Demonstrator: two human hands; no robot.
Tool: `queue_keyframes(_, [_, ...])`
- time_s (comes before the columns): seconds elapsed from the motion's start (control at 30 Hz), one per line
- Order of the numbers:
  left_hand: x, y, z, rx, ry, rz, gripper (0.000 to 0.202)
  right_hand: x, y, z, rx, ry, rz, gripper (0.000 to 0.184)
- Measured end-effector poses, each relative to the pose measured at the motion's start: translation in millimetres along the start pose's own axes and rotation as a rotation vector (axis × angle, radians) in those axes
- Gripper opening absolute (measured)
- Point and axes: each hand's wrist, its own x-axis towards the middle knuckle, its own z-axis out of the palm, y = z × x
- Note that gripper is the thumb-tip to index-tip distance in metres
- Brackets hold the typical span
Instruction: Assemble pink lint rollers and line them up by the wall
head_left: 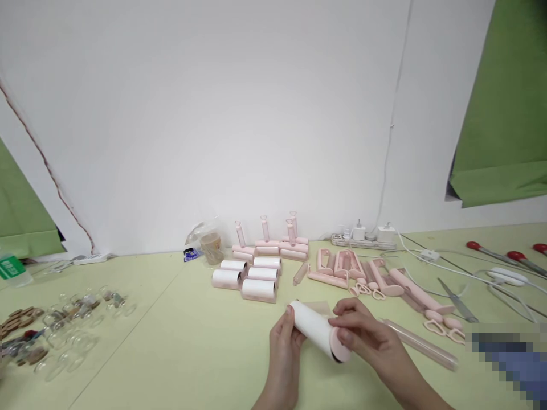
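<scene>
White roller point(311, 326) held in both hands above the near part of the desk point(171, 353), its axis slanting down toward the right. The left hand point(282, 347) grips the upper left end between thumb and fingers; the right hand point(371, 337) pinches the opposite end, its thumb against the pink end cap point(339, 345) and its bent fingers at the roller's upper side. A dark rim shows beneath the cap. Just right of the right hand lies a clear tube point(427, 346). Beyond the hands, toward the desk's far edge, white rolls point(258, 288) lie grouped; behind them, pink holders with upright handles point(267, 246) stand near the wall point(256, 114). To the right are loose pink frames point(349, 264) and heart-shaped loops point(435, 327). A power strip point(363, 244) lies along the far edge, and red-handled tools point(491, 251) lie toward the far right corner. Near the left edge, clear domes point(70, 360) are scattered beside wooden discs point(16, 322).
</scene>
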Motion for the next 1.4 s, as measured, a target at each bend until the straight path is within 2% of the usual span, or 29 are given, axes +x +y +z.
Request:
queue_keyframes(0.13, [-4.1, -6.2, 2.5, -0.073, -0.016, -0.085, 0.034, -5.9, 4.2, 3.6, -0.068, -0.043, -0.045, 0.011])
queue_keyframes(0.27, [-3.5, -9.7, 0.6, -0.166, -0.021, -0.133, 0.033, -8.1, 3.6, 4.6, -0.132, 0.017, -0.095, 0.022])
queue_keyframes(0.33, [-3.7, -11.0, 1.2, -0.208, -0.026, -0.156, 0.03, -10.6, 2.3, 4.9, -0.194, 0.012, -0.164, 0.022])
queue_keyframes(0.4, [-5.0, -9.6, 3.8, -0.254, -0.017, -0.184, 0.027, -14.6, 1.8, 5.9, -0.283, -0.022, -0.293, 0.022])
queue_keyframes(0.47, [-7.5, -5.4, 7.9, -0.31, -0.034, -0.268, 0.03, -19.2, 3.1, 8.3, -0.39, -0.071, -0.492, 0.033])
queue_keyframes(0.57, [-12.1, 1.3, 13.2, -0.36, -0.061, -0.51, 0.045, -24.1, 7.5, 16.0, -0.618, -0.227, -0.786, 0.056])
queue_keyframes(0.67, [-14.2, 0.9, 12.8, -0.334, 0.031, -0.703, 0.056, -24.9, 7.5, 23.9, -0.746, -0.416, -0.873, 0.06])
queue_keyframes(0.73, [-12.1, -2.4, 9.1, -0.316, 0.101, -0.678, 0.054, -21.8, 1.8, 22.9, -0.707, -0.477, -0.822, 0.056])
queue_keyframes(0.77, [-10.0, -3.6, 6.8, -0.299, 0.12, -0.616, 0.051, -18.5, -2.5, 19.0, -0.683, -0.454, -0.766, 0.053])
queue_keyframes(0.83, [-5.2, -3.4, 2.4, -0.248, 0.124, -0.465, 0.044, -6.7, -10.9, 3.8, -0.689, -0.315, -0.613, 0.041])
queue_keyframes(0.9, [-0.9, 0.3, -0.6, -0.204, 0.096, -0.335, 0.038, 12.7, -14.2, -18.2, -0.796, -0.184, -0.44, 0.028])
queue_keyframes(0.97, [1.5, 5.4, -2.0, -0.198, 0.07, -0.276, 0.032, 37.8, -8.2, -39.4, -1.016, -0.197, -0.273, 0.018])
queue_keyframes(1.03, [2.3, 8.9, -2.7, -0.198, 0.05, -0.273, 0.031, 64.6, 7.3, -51.8, -1.09, -0.235, -0.216, 0.014])
queue_keyframes(1.13, [2.1, 8.3, -3.9, -0.185, 0.029, -0.305, 0.035, 98.5, 38.7, -49.1, -1.142, -0.255, -0.173, 0.008])
queue_keyframes(1.23, [1.9, 4.1, -4.9, -0.159, 0.019, -0.304, 0.039, 117.5, 60.9, -35.5, -1.133, -0.224, -0.133, 0.018])
queue_keyframes(1.3, [1.6, 2.2, -4.7, -0.124, 0.043, -0.285, 0.042, 121.4, 63.2, -31.0, -1.081, -0.188, -0.112, 0.021])
queue_keyframes(1.4, [0.5, 2.8, -2.6, -0.077, 0.115, -0.209, 0.044, 115.3, 48.6, -32.1, -0.938, -0.102, -0.076, 0.025])
